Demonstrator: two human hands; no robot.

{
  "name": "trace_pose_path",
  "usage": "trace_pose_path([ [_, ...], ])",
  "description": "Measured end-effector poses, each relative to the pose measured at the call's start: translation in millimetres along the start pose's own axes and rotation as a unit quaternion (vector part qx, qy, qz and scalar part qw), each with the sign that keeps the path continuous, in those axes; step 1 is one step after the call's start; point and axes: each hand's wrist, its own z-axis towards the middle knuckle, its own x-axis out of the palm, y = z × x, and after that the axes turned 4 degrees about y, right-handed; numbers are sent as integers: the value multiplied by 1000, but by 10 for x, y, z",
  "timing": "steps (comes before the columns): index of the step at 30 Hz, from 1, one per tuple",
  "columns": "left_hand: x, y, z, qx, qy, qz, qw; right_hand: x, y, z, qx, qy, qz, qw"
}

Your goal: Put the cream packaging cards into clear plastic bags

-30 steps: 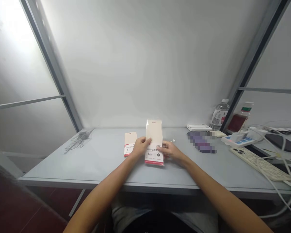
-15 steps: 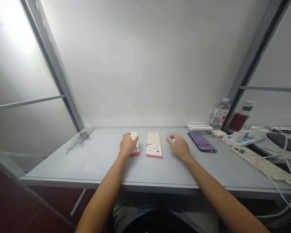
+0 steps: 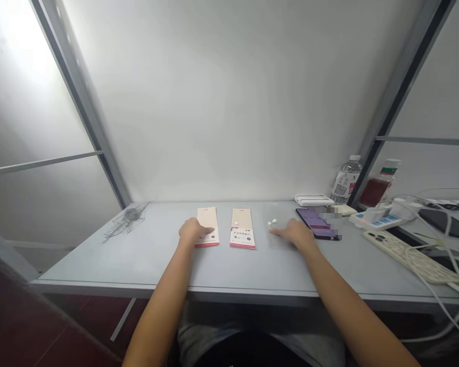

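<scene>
Left grip (image 3: 191, 230) shifted off top of left packet (image 3: 207, 218), now loose at its lower-left edge, fingers apart from clamping. Right grip (image 3: 296, 235) moved rightward, open, flat on clear plastic sheet (image 3: 277, 238). Right packet (image 3: 242, 219) lies free beside it on surface (image 3: 149, 265); both packets' long axes point away from body, red bands nearest.

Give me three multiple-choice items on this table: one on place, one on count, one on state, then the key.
1. What does the left hand rest on?
A. a phone
B. the left cream packet
C. a power strip

2. How many cream packets lie on the table?
A. one
B. three
C. two

3. How does the water bottle stand?
A. upright
B. on its side
C. upside down

1 B: the fingers lie over its lower part.
2 C: a second packet lies beside the first.
3 A: its cap points up.
</scene>
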Motion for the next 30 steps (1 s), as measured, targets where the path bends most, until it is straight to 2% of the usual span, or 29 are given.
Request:
trace_pose_path([
  [7, -48, 36, 11, -2, 6, -8, 1000, -31, -46, 53, 34, -8, -6, 999],
  [16, -56, 16, -14, -15, 5, 8, 1000, -56, -85, 83, 20, 53, 16, 998],
  [22, -16, -26, -36, -5, 26, 40, 999, 4, -131, 138, 13, 13, 52, 998],
  [25, -20, -12, -22, -8, 9, 26, 1000, 11, -130, 169, -3, -24, 111, 994],
  [28, -33, 5, -2, 9, -26, -28, 999, -22, -112, 164, -37, -37, 219, 974],
  [30, -33, 3, 12, 41, -10, -99, 994, -51, -102, 149, -62, -43, 269, 960],
])
